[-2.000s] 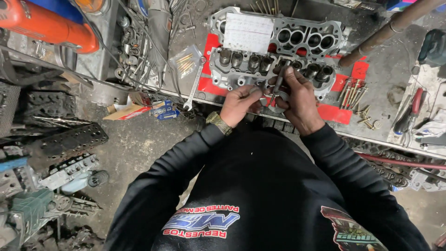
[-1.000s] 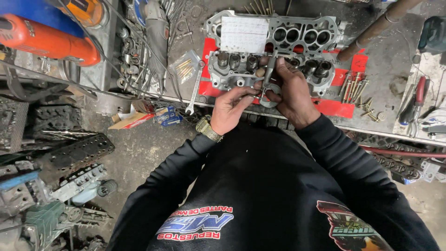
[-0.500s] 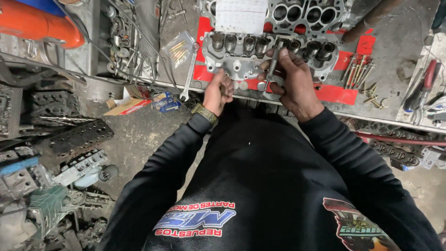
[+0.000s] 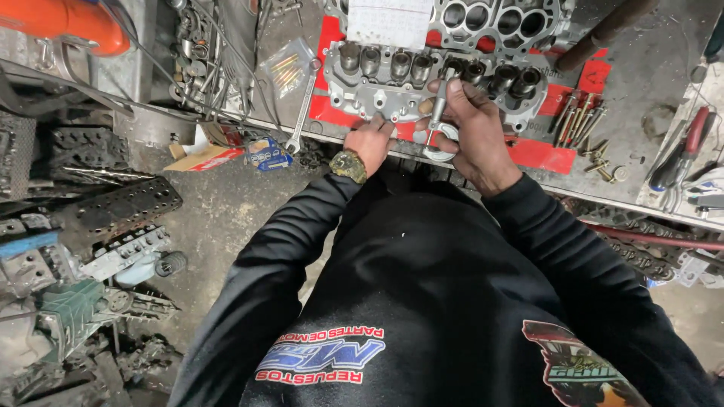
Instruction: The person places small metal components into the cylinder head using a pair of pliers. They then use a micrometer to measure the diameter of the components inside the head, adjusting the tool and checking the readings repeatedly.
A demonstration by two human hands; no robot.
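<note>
A grey aluminium cylinder head [image 4: 392, 75] lies on a red sheet [image 4: 543, 151] on the workbench in front of me. My right hand [image 4: 471, 128] grips a slim metal tool [image 4: 439, 102] held upright over the head's near edge, next to a row of round bores. My left hand [image 4: 372, 143], with a watch on the wrist, rests its fingertips on the head's front edge and holds nothing that I can see. A white paper sheet [image 4: 388, 21] lies on top of the head.
A spanner [image 4: 303, 105] and a clear bag of small parts [image 4: 286, 69] lie left of the head. Several bolts [image 4: 584, 128] and screwdrivers [image 4: 682, 151] lie to the right. Engine parts and a perforated plate [image 4: 124, 207] crowd the floor at left, under an orange cylinder [image 4: 68, 19].
My left hand slid from beside the right hand to the head's front edge. The right hand raised the metal tool upright. My view moved closer to the bench.
</note>
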